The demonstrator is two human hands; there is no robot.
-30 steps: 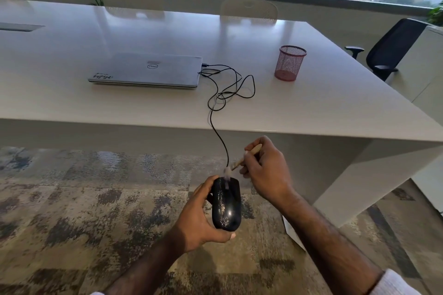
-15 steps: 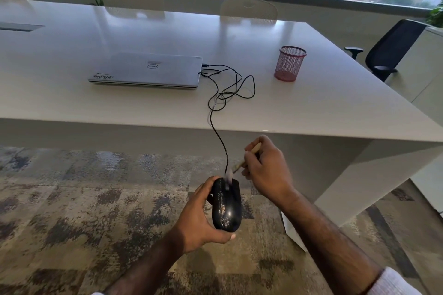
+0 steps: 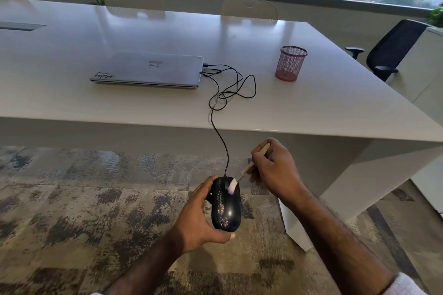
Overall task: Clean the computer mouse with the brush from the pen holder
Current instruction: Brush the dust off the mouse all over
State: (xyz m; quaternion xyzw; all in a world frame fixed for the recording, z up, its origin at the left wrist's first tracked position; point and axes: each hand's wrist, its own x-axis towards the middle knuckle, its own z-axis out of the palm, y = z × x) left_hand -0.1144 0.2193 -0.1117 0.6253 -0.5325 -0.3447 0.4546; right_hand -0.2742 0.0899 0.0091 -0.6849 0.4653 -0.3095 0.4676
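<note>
A glossy black wired computer mouse (image 3: 226,206), flecked with pale dust, is held in front of the table edge by my left hand (image 3: 197,220), thumb on its near end and fingers on its left side. My right hand (image 3: 275,169) pinches a small wooden-handled brush (image 3: 248,169). Its pale bristles rest on the mouse's front top. The mouse cable (image 3: 219,132) runs up over the table edge to a shut silver laptop (image 3: 147,69). A pink mesh pen holder (image 3: 289,63) stands empty on the table (image 3: 311,103), to the right.
Coiled cable slack lies between laptop and pen holder. A black office chair (image 3: 393,50) stands at the right, with two pale chairs behind the table's far side. A patterned carpet (image 3: 72,211) covers the floor below my hands. The white table leg (image 3: 354,189) is just right of my right forearm.
The brush bristles have moved from the mouse's front tip, by the cable, down onto its front top. My left hand and the mouse have stayed put.
</note>
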